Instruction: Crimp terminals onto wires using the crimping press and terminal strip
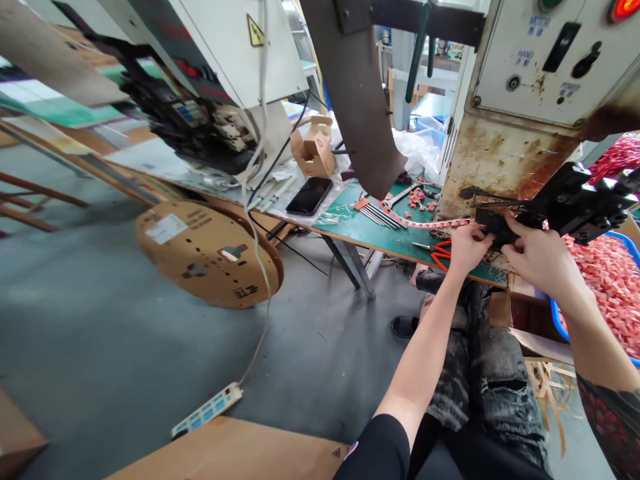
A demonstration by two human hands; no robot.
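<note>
My left hand (469,247) is closed in a pinch at the front of a black metal block (495,223) on the machine. Whatever its fingertips hold is too small to make out. A strip of small pink pieces (434,225) runs along the bench and ends at that block, just above my left fingers. On the block's right side is my right hand (540,260), fingers bent and pressed against the black parts; anything between them is hidden. Red-handled pliers (440,252) lie on the green bench top (345,210), left of my left wrist.
Thin metal rods (377,215) and loose pink pieces (417,198) lie on the bench. Farther left are a black phone (309,196) and a small carton (315,150). A blue basket (556,317) of pink pieces stands right. A cardboard reel (207,257) hangs below the bench at left.
</note>
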